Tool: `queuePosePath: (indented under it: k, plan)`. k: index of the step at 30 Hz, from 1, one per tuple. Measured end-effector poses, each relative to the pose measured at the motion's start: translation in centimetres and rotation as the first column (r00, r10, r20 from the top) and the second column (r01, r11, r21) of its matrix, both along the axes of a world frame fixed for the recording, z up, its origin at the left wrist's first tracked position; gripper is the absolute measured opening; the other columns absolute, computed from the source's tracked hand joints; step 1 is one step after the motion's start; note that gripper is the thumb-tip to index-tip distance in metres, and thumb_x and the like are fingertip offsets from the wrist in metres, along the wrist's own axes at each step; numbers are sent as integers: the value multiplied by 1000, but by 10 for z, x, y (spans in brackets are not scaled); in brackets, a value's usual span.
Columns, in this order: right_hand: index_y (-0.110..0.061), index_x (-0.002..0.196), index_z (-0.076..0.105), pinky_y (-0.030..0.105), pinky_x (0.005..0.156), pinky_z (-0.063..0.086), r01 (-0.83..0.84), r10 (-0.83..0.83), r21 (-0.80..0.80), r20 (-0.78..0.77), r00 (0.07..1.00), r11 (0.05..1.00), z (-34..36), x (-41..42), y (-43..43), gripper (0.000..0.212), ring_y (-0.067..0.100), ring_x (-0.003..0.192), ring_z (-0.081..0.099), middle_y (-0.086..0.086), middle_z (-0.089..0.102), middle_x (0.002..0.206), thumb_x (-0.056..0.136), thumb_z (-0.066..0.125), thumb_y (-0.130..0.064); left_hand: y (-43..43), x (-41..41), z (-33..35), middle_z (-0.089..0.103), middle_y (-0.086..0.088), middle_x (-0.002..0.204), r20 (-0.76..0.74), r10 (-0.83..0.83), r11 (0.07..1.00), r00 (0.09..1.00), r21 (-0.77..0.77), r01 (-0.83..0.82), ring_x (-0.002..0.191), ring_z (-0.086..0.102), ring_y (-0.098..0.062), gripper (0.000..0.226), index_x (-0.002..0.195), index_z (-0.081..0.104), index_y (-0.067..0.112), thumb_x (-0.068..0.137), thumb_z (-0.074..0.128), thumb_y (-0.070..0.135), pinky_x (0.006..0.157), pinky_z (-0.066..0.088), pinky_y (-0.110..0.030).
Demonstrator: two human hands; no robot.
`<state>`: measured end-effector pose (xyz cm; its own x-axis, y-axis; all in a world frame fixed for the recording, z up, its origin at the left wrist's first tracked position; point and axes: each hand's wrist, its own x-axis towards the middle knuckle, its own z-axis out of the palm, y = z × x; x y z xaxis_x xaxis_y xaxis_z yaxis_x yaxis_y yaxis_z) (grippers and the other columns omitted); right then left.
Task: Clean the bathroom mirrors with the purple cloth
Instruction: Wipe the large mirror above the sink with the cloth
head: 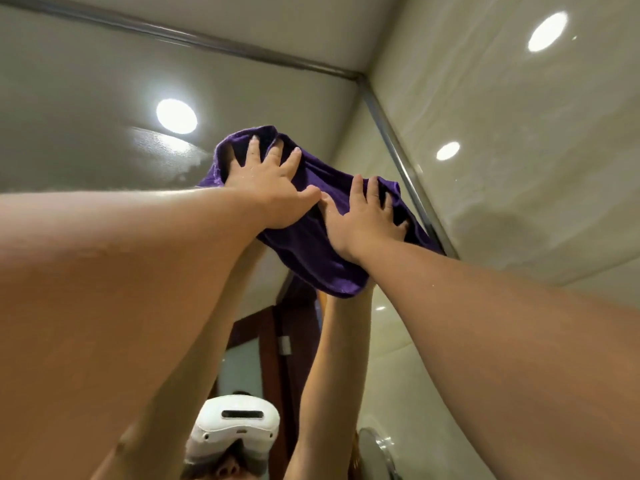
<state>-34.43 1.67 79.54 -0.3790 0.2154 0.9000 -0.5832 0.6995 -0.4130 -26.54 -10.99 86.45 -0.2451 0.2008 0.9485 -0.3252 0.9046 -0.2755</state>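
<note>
Pressing crumpled purple cloth [311, 237] to wall mirror [69, 133]: left hand [266, 185], right hand [363, 223], both splayed flat. Cloth runs 10-to-4 o'clock; right hand nearer steel frame strip [401, 164] at 3 o'clock.

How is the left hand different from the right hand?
The left hand is higher, near the top edge of the purple cloth; the right hand is lower, closer to the metal strip. The left hand's fingers spread wider than the right hand's. Both press flat on the cloth.

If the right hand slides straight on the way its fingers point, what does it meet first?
Probably the metal edge strip at the right of the mirror. The right hand, pressed flat on the purple cloth, points up toward it; depth is unclear.
</note>
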Motion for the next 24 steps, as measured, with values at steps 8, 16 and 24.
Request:
queuePosePath:
  k: [8,16,24]
  plan:
    - [-31,159,-6,59,120,3,24,-26,-42,-36,999,999,-5,-24,21,89,29,155,-4,-2,-10,169,88,7,-82,24,-14,-5,-1,3,168,24,1,999,1000,-33,0,153,-12,-28,87,158,2,37,82,16,78,117,-4,-61]
    - [-32,159,-7,50,123,5,71,-68,37,-56,996,997,-44,-43,63,93,23,155,-2,-5,-8,169,85,9,-85,51,-31,-68,-1,-3,168,-43,-34,999,999,20,35,151,-14,-37,83,159,-1,30,90,12,74,116,-8,-63]
    - [-33,158,-11,49,122,6,61,-55,124,-51,997,990,-109,-46,75,90,20,155,-2,-9,-15,167,87,9,-83,57,-41,-135,-2,-8,167,-59,-67,998,996,15,68,150,-14,-42,85,159,-3,25,90,11,72,114,-8,-67]
